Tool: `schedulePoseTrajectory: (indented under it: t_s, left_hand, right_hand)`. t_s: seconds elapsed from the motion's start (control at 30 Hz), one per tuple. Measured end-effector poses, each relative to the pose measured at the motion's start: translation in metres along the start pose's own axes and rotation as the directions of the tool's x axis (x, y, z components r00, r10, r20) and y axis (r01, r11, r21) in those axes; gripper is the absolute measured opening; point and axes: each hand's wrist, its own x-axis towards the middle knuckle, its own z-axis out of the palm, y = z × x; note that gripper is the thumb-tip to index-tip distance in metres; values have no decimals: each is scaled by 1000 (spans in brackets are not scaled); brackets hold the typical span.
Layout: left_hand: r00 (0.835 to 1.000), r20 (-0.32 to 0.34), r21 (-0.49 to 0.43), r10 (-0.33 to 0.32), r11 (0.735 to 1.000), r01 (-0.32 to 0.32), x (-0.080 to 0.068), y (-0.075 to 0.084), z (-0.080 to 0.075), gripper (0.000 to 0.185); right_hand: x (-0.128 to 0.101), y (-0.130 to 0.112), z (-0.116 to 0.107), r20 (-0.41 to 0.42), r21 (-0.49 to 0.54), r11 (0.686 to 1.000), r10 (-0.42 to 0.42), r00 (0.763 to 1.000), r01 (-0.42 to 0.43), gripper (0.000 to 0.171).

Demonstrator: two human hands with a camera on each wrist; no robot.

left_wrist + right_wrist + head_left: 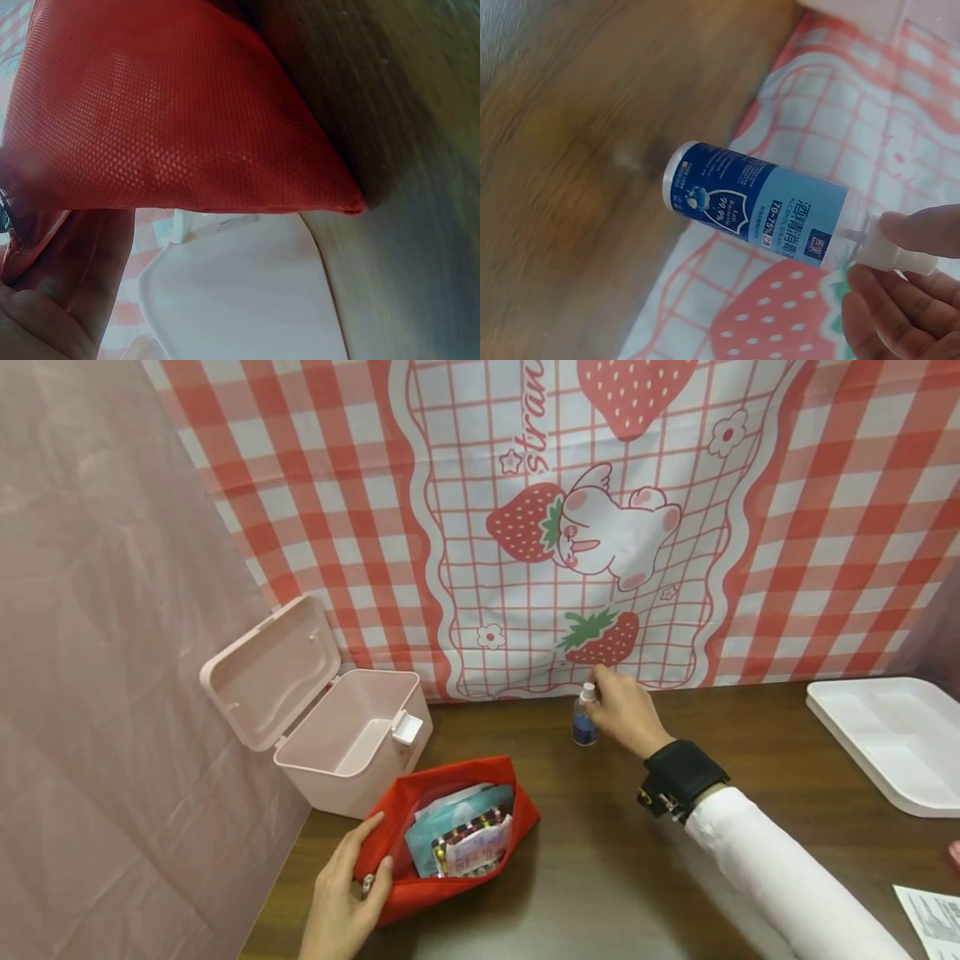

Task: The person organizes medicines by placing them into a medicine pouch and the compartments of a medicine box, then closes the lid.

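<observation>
In the head view, a red zip pouch [397,810] lies open at the mouth on the table. Inside it are a teal packet [423,835], a strip of dark and yellow pieces [441,853] and a pale printed packet [480,850]. My left hand [345,893] grips the pouch's left end, thumb on the near side and fingers on the far side. By its white top, my right hand [628,710] pinches a small alcohol spray bottle [757,206] with a blue label. The bottle is roughly upright; whether its base touches the table I cannot tell.
A pale pink box [352,785] with its lid [273,672] raised stands behind the pouch, at the left. To the right lies a white divided tray [900,743]. A printed paper [930,918] is at the near right. A checked strawberry cloth [480,585] hangs behind the table.
</observation>
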Motion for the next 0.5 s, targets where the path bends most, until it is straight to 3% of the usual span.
schedulePoseTrajectory:
  t_s: [0.3, 0.5]
  left_hand:
    - [1000, 2, -3, -2, 1000, 2, -1, 0, 0, 59]
    - [1000, 8, -1, -8, 1000, 8, 0, 0, 0, 59]
  right_hand:
    - [-22, -31, -31, -22, 63, 994, -87, 996, 88, 20]
    - [-37, -55, -54, -55, 172, 969, -171, 984, 178, 24]
